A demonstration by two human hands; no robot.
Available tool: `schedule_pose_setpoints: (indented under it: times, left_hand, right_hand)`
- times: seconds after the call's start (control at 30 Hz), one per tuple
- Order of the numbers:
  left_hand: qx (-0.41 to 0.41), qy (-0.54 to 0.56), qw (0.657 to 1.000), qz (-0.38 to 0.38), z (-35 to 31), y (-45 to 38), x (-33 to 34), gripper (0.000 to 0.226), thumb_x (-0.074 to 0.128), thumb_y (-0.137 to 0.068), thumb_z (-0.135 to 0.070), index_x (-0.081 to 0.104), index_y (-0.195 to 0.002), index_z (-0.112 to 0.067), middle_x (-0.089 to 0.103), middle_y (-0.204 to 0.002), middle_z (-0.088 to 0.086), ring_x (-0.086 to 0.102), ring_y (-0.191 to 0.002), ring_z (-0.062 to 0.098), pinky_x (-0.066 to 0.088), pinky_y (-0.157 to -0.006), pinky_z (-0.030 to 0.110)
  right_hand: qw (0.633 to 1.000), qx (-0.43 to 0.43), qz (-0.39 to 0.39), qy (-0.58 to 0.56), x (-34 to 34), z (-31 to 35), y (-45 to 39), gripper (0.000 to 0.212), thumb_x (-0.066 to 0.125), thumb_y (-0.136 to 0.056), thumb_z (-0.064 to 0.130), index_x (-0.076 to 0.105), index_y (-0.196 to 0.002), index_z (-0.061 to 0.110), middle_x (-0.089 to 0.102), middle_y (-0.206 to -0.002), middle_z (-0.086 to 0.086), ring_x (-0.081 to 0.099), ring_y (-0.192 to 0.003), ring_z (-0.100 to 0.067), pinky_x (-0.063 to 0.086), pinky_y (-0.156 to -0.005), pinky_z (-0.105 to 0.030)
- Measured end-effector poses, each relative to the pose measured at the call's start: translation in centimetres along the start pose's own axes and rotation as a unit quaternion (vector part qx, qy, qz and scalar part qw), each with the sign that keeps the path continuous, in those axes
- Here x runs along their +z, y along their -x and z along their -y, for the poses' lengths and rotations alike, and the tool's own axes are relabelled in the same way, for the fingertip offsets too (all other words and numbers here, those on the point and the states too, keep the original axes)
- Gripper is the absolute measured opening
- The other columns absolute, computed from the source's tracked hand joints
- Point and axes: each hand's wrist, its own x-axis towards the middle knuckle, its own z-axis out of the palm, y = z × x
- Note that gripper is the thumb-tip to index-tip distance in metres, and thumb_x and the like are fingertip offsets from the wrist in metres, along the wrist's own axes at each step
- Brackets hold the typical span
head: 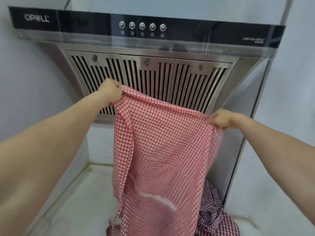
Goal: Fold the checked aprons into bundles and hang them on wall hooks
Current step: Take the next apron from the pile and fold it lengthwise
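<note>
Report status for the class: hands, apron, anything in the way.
Left hand and right hand grip red checked apron by top corners, hanging spread, unfolded. Dark checked apron heaped behind. Range hood directly ahead.

Both arms reach forward, left hand point(111, 90) and right hand point(221, 119) pinching.

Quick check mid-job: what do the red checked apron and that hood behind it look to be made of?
Red checked apron: thin woven cloth, likely cotton; it drapes and creases between the left hand and right hand. Range hood: brushed metal, probably stainless steel, slatted filters with a dull sheen; its control strip looks like glossy black glass or plastic.
</note>
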Motion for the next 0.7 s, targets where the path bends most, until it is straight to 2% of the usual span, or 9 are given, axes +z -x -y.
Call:
schedule_pose_setpoints:
  times: [0.03,0.1,0.2,0.3,0.37,0.43,0.5,0.6,0.7]
  left_hand:
    - [0.009,-0.034,0.999,-0.013,0.3,-0.1,0.4,0.023,0.043,-0.099,-0.003,0.065,-0.099,-0.004,0.066,-0.088,0.017,0.051,-0.06,0.018,0.043,-0.05,0.025]
    - [0.014,-0.028,0.998,-0.051,0.0,-0.3,1.7,0.028,0.042,-0.097,0.0,0.068,-0.109,0.002,0.068,-0.105,0.022,0.052,-0.065,0.018,0.042,-0.055,0.025]
    - [0.014,0.02,0.989,-0.144,-1.0,-0.5,3.3,0.035,0.041,-0.096,0.005,0.064,-0.122,-0.001,0.064,-0.124,0.018,0.061,-0.1,0.029,0.044,-0.078,0.027]
    - [0.021,0.039,0.981,-0.187,-0.9,-1.1,4.3,0.046,0.053,-0.094,0.0,0.049,-0.139,-0.007,0.053,-0.138,0.015,0.054,-0.122,0.032,0.043,-0.087,0.03]
    - [0.018,-0.035,0.996,-0.076,-0.9,-0.9,5.3,0.084,0.072,-0.085,-0.017,0.023,-0.153,-0.019,0.033,-0.152,0.018,0.043,-0.132,0.039,0.042,-0.104,0.044]
    - [0.093,-0.153,0.982,0.053,-1.9,0.4,7.1,0.118,0.083,-0.072,-0.037,0.002,-0.156,-0.029,0.017,-0.161,0.015,0.023,-0.146,0.038,0.022,-0.118,0.057]
    - [0.213,-0.107,0.957,0.168,-3.8,2.5,9.1,0.132,0.085,-0.062,-0.056,-0.005,-0.156,-0.032,0.021,-0.161,0.004,0.026,-0.146,0.023,0.024,-0.12,0.047]
    - [0.239,0.056,0.94,0.238,-6.0,4.9,11.4,0.106,0.086,-0.067,-0.049,0.028,-0.152,-0.022,0.054,-0.131,-0.013,0.06,-0.103,-0.01,0.05,-0.086,0.009]
    - [0.228,-0.021,0.936,0.266,-5.5,5.0,12.6,0.038,0.082,-0.077,-0.04,0.07,-0.105,-0.017,0.073,-0.093,-0.004,0.07,-0.079,0.006,0.059,-0.076,0.024]
  right_hand:
    - [0.997,0.006,-0.074,-0.002,-1.1,0.1,0.2,0.043,0.055,-0.098,0.046,0.059,-0.079,0.008,0.06,-0.084,-0.012,0.055,-0.065,-0.021,0.045,-0.055,-0.028]
    - [0.974,0.01,-0.215,-0.076,-3.3,1.3,1.1,0.047,0.043,-0.104,0.041,0.052,-0.071,0.008,0.058,-0.092,-0.021,0.058,-0.078,-0.031,0.041,-0.065,-0.034]
    - [0.907,0.012,-0.339,-0.251,-6.1,3.5,2.5,0.054,0.043,-0.104,0.041,0.063,-0.104,-0.009,0.062,-0.113,-0.026,0.06,-0.11,-0.038,0.045,-0.083,-0.036]
    - [0.875,-0.035,-0.356,-0.325,-7.3,4.4,3.5,0.046,0.048,-0.102,0.042,0.065,-0.087,0.002,0.065,-0.088,-0.011,0.062,-0.082,-0.025,0.045,-0.061,-0.024]
    - [0.883,-0.082,-0.354,-0.298,-7.3,4.9,3.8,0.05,0.051,-0.099,0.047,0.066,-0.083,0.002,0.064,-0.08,-0.007,0.059,-0.07,-0.02,0.038,-0.049,-0.019]
    - [0.911,-0.121,-0.319,-0.231,-6.3,5.5,4.0,0.054,0.051,-0.098,0.051,0.067,-0.08,0.003,0.059,-0.069,-0.006,0.054,-0.062,-0.017,0.034,-0.047,-0.022]
    - [0.942,-0.148,-0.247,-0.172,-4.2,6.3,3.9,0.052,0.051,-0.098,0.052,0.053,-0.068,0.01,0.046,-0.061,-0.006,0.044,-0.057,-0.016,0.031,-0.05,-0.031]
    - [0.952,-0.218,-0.145,-0.161,-0.6,8.1,4.5,0.066,0.044,-0.099,0.056,0.054,-0.07,-0.001,0.048,-0.064,-0.015,0.044,-0.058,-0.021,0.036,-0.054,-0.033]
    - [0.948,-0.264,-0.065,-0.164,1.6,7.9,5.0,0.07,0.05,-0.093,0.063,0.057,-0.082,-0.006,0.059,-0.078,-0.016,0.054,-0.067,-0.025,0.045,-0.062,-0.037]
